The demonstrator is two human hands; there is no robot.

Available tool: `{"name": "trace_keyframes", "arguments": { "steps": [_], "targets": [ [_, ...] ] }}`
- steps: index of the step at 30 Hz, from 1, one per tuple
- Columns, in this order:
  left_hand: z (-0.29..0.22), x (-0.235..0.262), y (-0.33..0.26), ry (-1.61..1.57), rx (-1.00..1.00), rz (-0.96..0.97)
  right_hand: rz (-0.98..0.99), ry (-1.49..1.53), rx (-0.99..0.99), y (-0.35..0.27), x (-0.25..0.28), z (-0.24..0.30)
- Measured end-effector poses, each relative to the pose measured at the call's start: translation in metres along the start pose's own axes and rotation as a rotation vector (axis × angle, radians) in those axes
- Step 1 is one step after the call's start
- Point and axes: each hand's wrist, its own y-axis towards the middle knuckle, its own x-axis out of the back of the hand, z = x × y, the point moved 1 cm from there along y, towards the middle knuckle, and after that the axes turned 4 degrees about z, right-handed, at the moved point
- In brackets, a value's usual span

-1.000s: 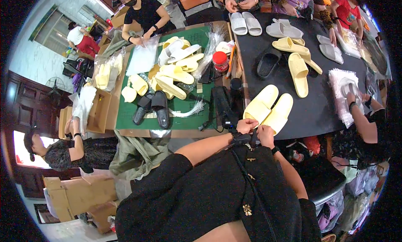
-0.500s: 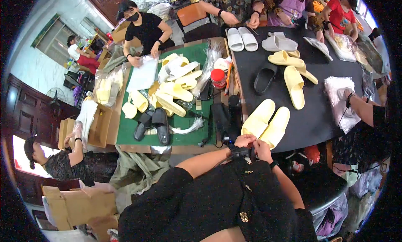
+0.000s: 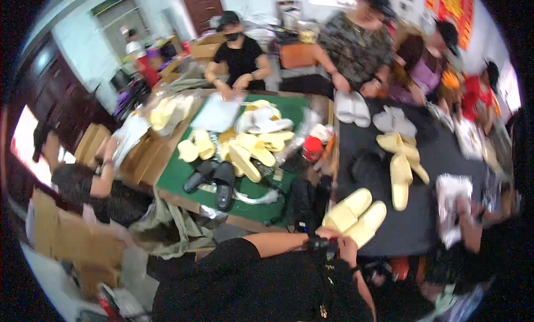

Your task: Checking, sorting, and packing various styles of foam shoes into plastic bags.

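A pair of pale yellow slide sandals (image 3: 356, 215) lies side by side at the near edge of the black table, toes pointing away from me. Right at their heel end, my left hand (image 3: 328, 233) is closed with its fingers pinched together. My right hand (image 3: 348, 248) is close beside it, also in a pinch near the heel of the right-hand sandal. Whatever thin thing may be between the fingers is too small and blurred to make out.
Other yellow slides (image 3: 400, 180) and a dark slide (image 3: 369, 167) lie farther up the black table (image 3: 423, 233). On the green mat (image 3: 167, 180) are piled yellow and white slides, black slides (image 3: 223, 185) and a red-lidded jar (image 3: 312, 148). Co-workers handle plastic bags around the tables.
The whole view has tilted upward, so the tables sit lower and more of the people opposite shows. My hands remain together at the heels of the yellow slides.
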Motion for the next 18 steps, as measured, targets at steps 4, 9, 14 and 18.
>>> {"name": "trace_keyframes", "arguments": {
  "steps": [4, 9, 14, 18],
  "targets": [
    [0.020, -0.007, 0.013, 0.502, -0.229, -0.155, 0.040, -0.132, -0.004, 0.003, -0.005, -0.013],
    [0.001, -0.011, 0.002, -0.112, -0.201, -0.255, 0.109, 0.027, 0.019, 0.007, -0.009, -0.047],
    [-0.007, -0.004, 0.001, 0.003, 0.027, -0.290, 0.167, 0.132, -0.050, 0.017, -0.008, -0.040],
    [-0.004, 0.008, -0.003, -0.349, 0.140, -0.367, 0.150, 0.083, 0.005, 0.022, -0.015, -0.046]
  ]
}}
